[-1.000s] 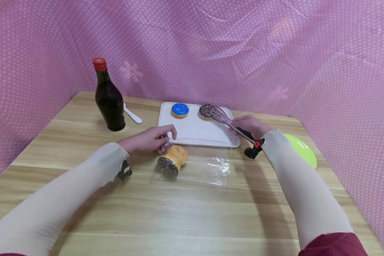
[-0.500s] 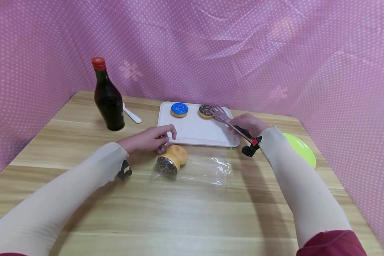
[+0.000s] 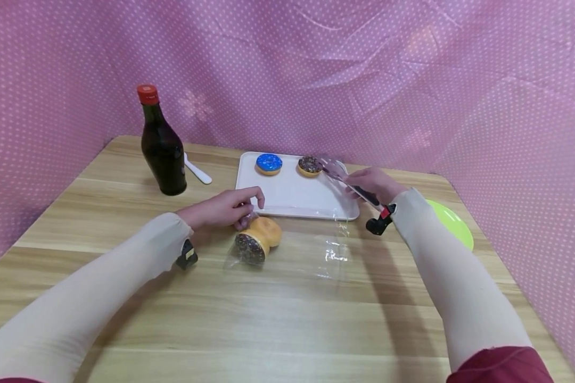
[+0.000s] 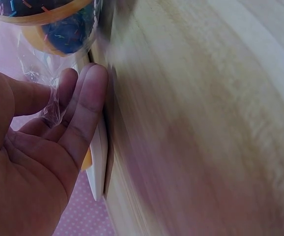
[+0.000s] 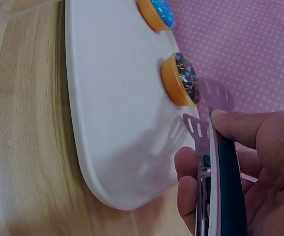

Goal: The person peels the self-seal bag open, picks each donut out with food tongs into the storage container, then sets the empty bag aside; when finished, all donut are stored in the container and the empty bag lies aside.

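Observation:
My left hand (image 3: 222, 207) pinches the gathered plastic of a clear bag (image 4: 58, 98) between thumb and fingers. Inside the bag are chocolate-topped and plain-looking doughnuts (image 3: 263, 236), and a blue-topped part shows in the left wrist view. The bag's right end lies spread toward the table's middle. My right hand (image 3: 376, 183) grips food tongs (image 5: 213, 157) with slotted heads, thumb on one arm and fingers on the other. The heads stand apart, beside a chocolate doughnut (image 5: 179, 81) on the white tray (image 3: 292, 194); touching or not, I cannot tell. A blue doughnut (image 3: 269, 164) sits left of it.
A dark bottle with a red cap (image 3: 163, 151) stands upright at the back left. Behind it lies a white spreader-like utensil (image 3: 197, 169). A lime-green plate (image 3: 452, 223) rests beyond my right forearm. Pink dotted cloth (image 3: 287, 80) hangs behind the table.
The tongs have turned in my right hand, their heads now separating near the chocolate doughnut. My right hand moved slightly left, then back right. The bag's right end lifted a little; my left hand stayed.

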Demonstrator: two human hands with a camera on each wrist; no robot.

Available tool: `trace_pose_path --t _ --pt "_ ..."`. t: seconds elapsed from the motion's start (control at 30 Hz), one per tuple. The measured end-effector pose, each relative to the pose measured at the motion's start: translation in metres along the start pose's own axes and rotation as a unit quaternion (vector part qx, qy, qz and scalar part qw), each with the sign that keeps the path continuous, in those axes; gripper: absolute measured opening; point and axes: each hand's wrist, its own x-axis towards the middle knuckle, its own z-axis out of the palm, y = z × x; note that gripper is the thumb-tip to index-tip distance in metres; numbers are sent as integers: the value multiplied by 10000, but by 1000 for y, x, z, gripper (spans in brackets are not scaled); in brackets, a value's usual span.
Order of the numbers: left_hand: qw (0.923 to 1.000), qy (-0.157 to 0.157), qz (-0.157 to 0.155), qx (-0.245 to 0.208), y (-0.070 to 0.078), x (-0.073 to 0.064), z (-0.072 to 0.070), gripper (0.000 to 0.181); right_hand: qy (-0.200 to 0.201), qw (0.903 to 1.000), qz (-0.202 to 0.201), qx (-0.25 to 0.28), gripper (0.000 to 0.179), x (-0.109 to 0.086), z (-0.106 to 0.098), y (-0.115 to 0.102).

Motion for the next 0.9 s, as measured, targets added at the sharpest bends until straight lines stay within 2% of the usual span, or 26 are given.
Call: trace_pose_path --t 0.3,0.4,0.67,0.9 --pt "9999 38 -154 49 -3 -2 -1 17 141 9974 -627 -336 52 -17 -16 6" --pt "9998 45 -188 65 -4 -2 -2 17 163 9953 -859 -419 54 -28 -23 12" --pt "9997 119 -172 124 -4 -5 -3 17 319 9815 -1375 -1297 52 -63 -40 32" --pt "9996 182 -112 189 -6 -4 -5 18 128 9780 -1675 -1238 45 -96 -49 55"
